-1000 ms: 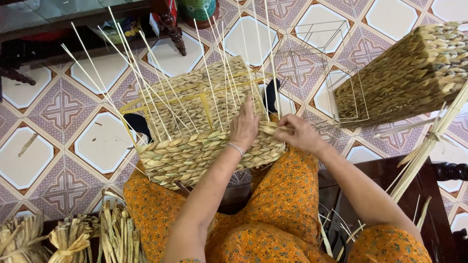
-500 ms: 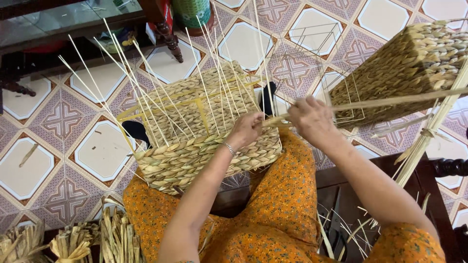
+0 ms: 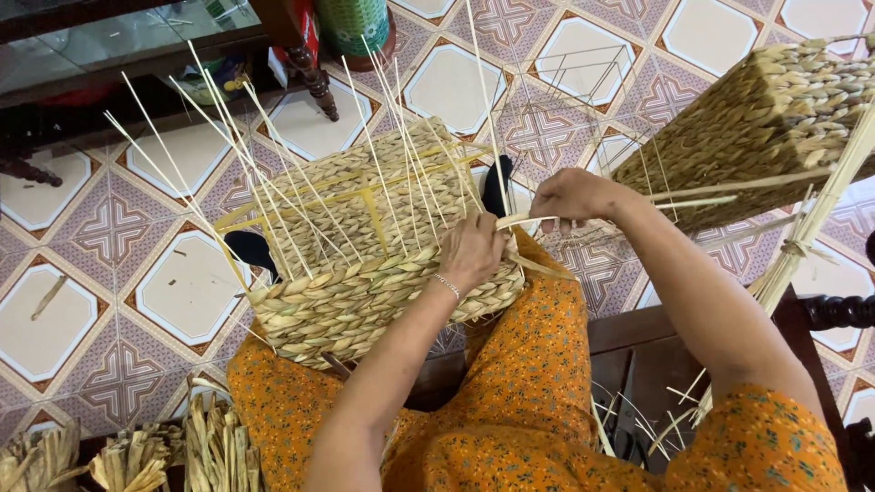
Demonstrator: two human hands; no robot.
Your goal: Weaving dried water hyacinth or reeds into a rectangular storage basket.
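A half-woven straw basket point(image 3: 365, 292) rests on my lap, with several thin pale stakes point(image 3: 273, 173) sticking up from its rim. My left hand point(image 3: 472, 251) presses on the basket's near right corner, fingers closed against the woven edge. My right hand point(image 3: 574, 196) is a little to the right and higher, pinching a long flat straw strand point(image 3: 711, 193) that runs off toward the right. The strand's near end leads down to the basket corner by my left hand.
A finished woven basket point(image 3: 766, 118) sits at the upper right, with a wire frame point(image 3: 565, 91) beside it. Bundles of dried straw point(image 3: 137, 456) lie at the lower left. A long stalk bundle point(image 3: 811, 228) leans at the right. Patterned floor tiles, dark furniture legs point(image 3: 314, 77).
My right hand has pulled the strand out to the right and upward, away from the basket corner. My left hand has stayed pressed on the rim.
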